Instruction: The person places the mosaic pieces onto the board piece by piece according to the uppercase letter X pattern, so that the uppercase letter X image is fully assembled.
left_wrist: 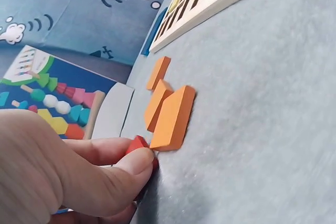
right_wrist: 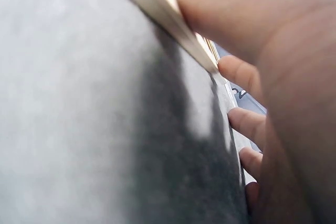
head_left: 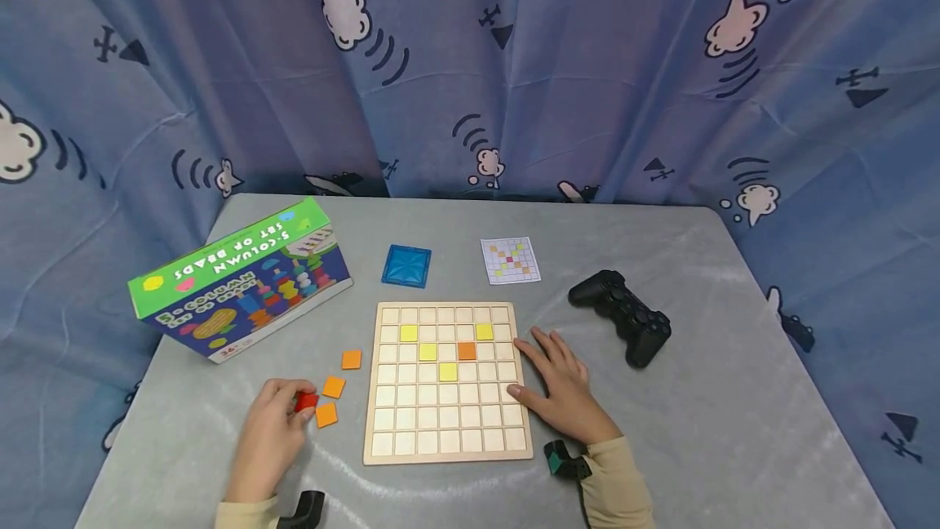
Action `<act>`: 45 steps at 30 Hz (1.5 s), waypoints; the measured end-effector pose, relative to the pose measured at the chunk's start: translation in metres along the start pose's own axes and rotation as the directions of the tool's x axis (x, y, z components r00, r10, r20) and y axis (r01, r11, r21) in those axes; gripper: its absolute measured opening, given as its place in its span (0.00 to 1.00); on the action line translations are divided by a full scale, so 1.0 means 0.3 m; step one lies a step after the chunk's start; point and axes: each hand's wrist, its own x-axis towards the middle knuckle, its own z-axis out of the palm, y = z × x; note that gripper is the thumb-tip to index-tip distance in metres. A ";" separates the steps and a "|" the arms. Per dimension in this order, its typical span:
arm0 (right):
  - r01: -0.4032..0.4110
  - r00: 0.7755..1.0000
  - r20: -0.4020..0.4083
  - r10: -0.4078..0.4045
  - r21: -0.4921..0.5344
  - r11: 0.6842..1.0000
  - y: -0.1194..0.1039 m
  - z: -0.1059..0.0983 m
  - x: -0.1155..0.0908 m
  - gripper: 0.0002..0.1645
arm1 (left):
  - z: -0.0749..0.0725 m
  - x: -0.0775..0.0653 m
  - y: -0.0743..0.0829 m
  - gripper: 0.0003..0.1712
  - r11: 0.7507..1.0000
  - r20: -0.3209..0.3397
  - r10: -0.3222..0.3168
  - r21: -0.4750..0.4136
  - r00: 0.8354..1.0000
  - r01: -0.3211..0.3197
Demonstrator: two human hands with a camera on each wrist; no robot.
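Observation:
My left hand [head_left: 270, 431] pinches a red square tile [head_left: 306, 402] between thumb and fingers, low over the table. Beside it lie three loose orange tiles [head_left: 334, 386], seen in the left wrist view as thick slabs [left_wrist: 175, 119]. The wooden grid board [head_left: 447, 459] lies flat in the middle, with several yellow tiles [head_left: 428, 352] and one orange tile [head_left: 467, 351] in its cells. Along the board's right edge, the thumb and index finger of my right hand [head_left: 569, 390] touch the rim, fingers spread and fairly straight. In the right wrist view the thumb [right_wrist: 210, 9] lies on the board's rim.
Behind the board are a blue square tray [head_left: 406, 266] and a small pattern card [head_left: 511, 260] with a coloured grid. A black game controller [head_left: 620, 317] sits at the right. At the back left stands a green and blue toy box [head_left: 242, 280]. A patterned curtain [head_left: 441, 64] hangs behind the table.

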 end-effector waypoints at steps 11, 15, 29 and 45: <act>-0.013 1.000 0.012 0.013 0.008 1.000 0.007 0.005 -0.001 0.43 | -0.024 -0.005 0.005 0.11 0.998 -0.042 -0.034 0.045 0.999 0.036; -0.014 1.000 0.013 0.014 0.019 1.000 0.003 0.003 0.001 0.43 | -0.032 -0.006 0.015 0.14 0.999 -0.115 0.023 0.038 0.993 -0.019; -0.012 1.000 0.004 0.012 0.000 1.000 -0.002 0.005 0.001 0.43 | 0.021 0.018 0.133 0.19 0.984 -0.107 0.077 -0.150 0.991 -0.093; -0.010 1.000 0.005 0.010 -0.003 1.000 -0.001 0.001 0.001 0.43 | 0.111 0.037 0.291 0.18 0.961 0.075 0.136 -0.254 0.988 -0.113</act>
